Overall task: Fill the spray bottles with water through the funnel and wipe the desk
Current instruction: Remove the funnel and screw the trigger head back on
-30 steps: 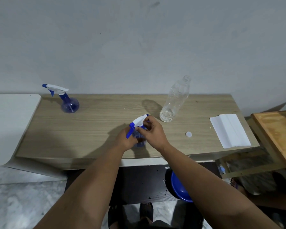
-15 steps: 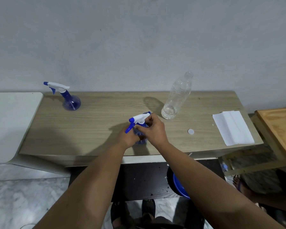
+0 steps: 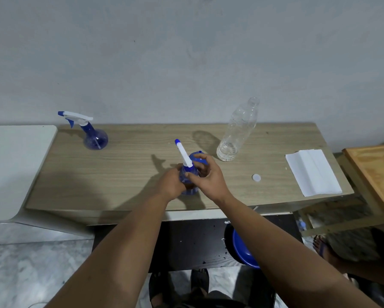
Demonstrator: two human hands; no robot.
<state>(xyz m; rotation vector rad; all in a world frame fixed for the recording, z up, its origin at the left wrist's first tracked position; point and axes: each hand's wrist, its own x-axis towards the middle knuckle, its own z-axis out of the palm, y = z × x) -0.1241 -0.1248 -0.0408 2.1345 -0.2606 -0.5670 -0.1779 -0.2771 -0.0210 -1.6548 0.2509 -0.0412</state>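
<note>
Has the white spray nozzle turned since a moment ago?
Yes. The spray head has swung from pointing left to pointing away, toward the wall, judged against the desk.

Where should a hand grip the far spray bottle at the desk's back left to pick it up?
Grip the far spray bottle by its narrow blue neck, just under the white trigger head, coming from the front right. The round base looks too wide and smooth to wrap, the nozzle points left, and the wall is close behind. Probably the steadiest hold.

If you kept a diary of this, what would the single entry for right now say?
left hand: holds near spray bottle | right hand: at its collar | far spray bottle: standing | water bottle: uncapped
</note>
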